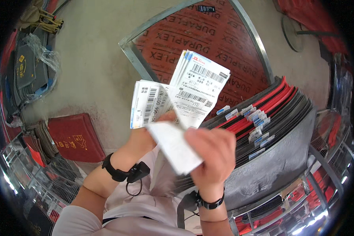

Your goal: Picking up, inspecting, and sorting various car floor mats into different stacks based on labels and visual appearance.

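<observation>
My left hand [143,137] is closed on a fanned bundle of shipping labels [202,80], white slips with barcodes and blue edges. Part of the bundle, a second batch of labels [147,104], splays off to the left. In front of them, my right hand [216,153] pinches a white paper slip [175,151] by its right edge, its blank side showing. This slip hides most of my left fingers. Just right of my right hand, a long row of red, black and grey mats [287,114] stands packed on edge, several with small white label tags [257,118] on top.
Beyond the labels lies a reddish-brown printed board [177,39] in a metal frame [253,29]. A dark red mat [76,137] lies at left, near wire racks [47,188]. Plastic-wrapped dark mats [27,67] are stacked at far left. A round metal base [291,35] stands far right.
</observation>
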The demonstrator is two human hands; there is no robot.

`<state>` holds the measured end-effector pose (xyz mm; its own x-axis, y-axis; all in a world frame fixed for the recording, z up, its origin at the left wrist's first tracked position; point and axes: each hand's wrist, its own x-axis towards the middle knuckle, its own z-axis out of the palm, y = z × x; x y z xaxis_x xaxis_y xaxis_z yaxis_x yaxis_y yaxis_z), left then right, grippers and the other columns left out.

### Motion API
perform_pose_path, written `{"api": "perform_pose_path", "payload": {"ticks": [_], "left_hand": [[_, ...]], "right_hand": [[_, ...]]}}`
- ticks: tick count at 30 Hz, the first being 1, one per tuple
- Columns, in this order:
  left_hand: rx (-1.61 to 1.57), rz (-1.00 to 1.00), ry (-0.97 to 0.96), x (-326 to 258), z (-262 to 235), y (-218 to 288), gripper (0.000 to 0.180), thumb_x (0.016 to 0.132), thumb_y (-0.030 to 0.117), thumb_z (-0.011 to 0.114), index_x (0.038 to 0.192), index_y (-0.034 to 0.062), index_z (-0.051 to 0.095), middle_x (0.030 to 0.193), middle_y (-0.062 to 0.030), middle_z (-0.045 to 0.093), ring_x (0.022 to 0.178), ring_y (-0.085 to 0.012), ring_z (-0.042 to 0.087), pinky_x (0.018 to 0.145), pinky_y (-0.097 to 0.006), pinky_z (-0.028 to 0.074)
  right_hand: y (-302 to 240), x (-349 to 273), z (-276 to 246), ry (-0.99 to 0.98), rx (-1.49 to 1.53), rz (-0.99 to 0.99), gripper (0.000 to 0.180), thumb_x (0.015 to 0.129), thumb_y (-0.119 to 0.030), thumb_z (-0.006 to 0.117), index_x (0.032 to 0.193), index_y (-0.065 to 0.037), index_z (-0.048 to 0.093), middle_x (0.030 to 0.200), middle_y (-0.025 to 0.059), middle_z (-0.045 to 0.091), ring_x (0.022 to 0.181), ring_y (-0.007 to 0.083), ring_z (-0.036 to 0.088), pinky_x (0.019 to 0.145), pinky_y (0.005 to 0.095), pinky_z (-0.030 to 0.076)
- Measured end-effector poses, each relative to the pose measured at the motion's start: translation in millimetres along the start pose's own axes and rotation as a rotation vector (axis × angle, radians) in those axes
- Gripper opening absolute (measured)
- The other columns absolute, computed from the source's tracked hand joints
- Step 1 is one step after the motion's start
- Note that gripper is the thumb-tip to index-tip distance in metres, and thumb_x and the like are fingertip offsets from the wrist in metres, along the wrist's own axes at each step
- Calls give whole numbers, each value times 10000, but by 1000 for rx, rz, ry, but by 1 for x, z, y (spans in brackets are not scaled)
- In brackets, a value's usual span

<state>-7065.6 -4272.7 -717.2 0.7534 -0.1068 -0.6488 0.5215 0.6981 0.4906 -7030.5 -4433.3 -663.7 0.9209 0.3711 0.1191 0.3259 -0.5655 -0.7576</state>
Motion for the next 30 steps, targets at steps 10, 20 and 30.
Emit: {"api": "perform_pose_path", "payload": {"ticks": [10,20,30], "left_hand": [[163,-4,60,-11,6,-6,264,850,63,516,1107,11,488,1006,-69,566,853,-136,560,708,-252,472],[311,-62,-10,-13,-5,7,350,815,173,599,1113,22,498,996,-60,566,871,-140,540,741,-265,447],[1037,-141,-544,96,-40,53,320,794,208,597,1042,11,554,972,-67,581,888,-119,517,763,-259,419]], "right_hand": [[-16,-14,-3,-35,144,78,383,519,-11,616,896,-72,643,991,92,574,797,231,514,683,297,421],[23,1,11,105,739,649,226,638,101,557,832,-7,596,1026,128,536,833,202,562,718,251,432],[80,-2,38,-76,289,389,265,615,129,506,831,-8,576,841,120,575,784,260,565,691,288,449]]}}
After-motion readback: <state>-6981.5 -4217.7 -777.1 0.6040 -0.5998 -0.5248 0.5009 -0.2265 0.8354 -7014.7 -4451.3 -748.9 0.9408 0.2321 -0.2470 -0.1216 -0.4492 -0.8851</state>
